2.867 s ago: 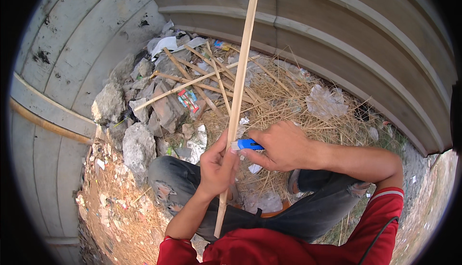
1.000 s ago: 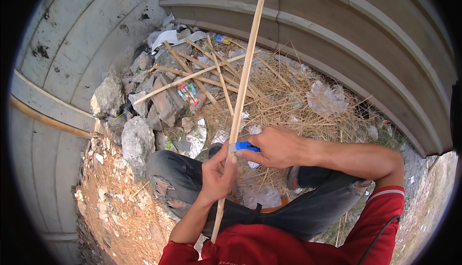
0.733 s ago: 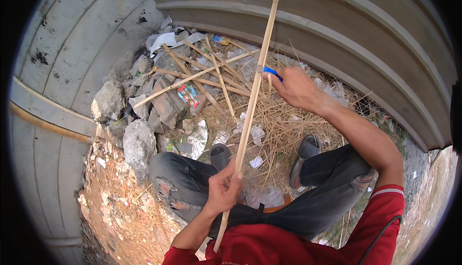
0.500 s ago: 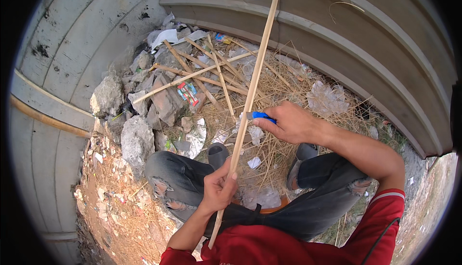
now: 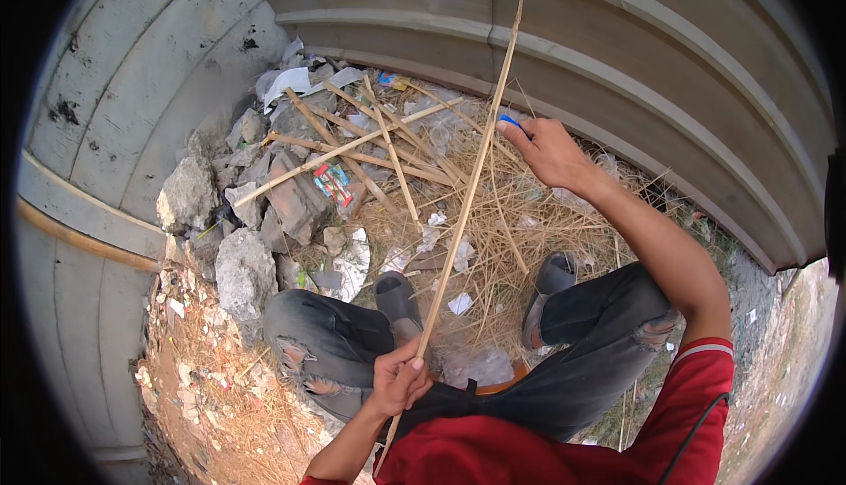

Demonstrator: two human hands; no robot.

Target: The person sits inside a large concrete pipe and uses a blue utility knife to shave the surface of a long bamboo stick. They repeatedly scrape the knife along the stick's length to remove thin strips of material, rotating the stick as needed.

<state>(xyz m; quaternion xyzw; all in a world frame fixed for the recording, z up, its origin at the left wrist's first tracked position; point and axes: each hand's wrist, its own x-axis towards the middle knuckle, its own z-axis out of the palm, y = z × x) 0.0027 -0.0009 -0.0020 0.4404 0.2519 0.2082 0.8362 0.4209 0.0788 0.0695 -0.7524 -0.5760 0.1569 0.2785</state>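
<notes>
A long, pale bamboo strip (image 5: pixel 464 207) slants up and away from my lap. My left hand (image 5: pixel 400 379) is closed round it near its lower end. Farther up, my right hand (image 5: pixel 552 152) grips a blue-handled cutter knife (image 5: pixel 514 124), mostly covered by my fingers. The knife's front end is against or very close to the strip's right side; the blade itself is hard to make out. A thin sliver seems to trail beside the strip below the knife. The strip's narrow tip rises in front of the ribbed metal wall.
Several bamboo pieces (image 5: pixel 352 146) lie crossed over broken rocks (image 5: pixel 245 271) and litter ahead. Thin shavings (image 5: pixel 520 221) cover the ground between my feet in grey slides (image 5: pixel 555 275). Ribbed metal sheeting (image 5: pixel 617 62) closes off the far side, with a pale panel wall (image 5: pixel 115 88) on the left.
My right hand has moved with the knife up along the strip, away from me. The strip has turned, now showing a narrower side, and its top sits lower. My view has shifted slightly.
</notes>
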